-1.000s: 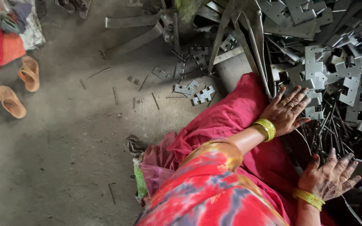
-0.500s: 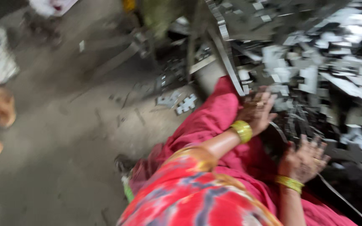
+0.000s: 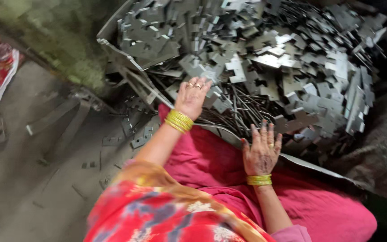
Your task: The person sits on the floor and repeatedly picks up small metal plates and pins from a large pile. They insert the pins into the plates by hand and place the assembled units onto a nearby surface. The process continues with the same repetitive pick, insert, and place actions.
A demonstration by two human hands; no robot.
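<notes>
Both hands lie flat – left hand (image 3: 192, 99), right hand (image 3: 260, 152) – each grip wide, on the metal pieces (image 3: 265, 58).

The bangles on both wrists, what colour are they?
Yellow-gold, on the left hand and right hand, clear in the head view.

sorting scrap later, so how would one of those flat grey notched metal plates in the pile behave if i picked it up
A notched metal plate looks thin and rigid, so probably stiff, not floppy. Flat, so unlikely to roll. The cut corners may snag neighbours in the pile near the left hand.
</notes>
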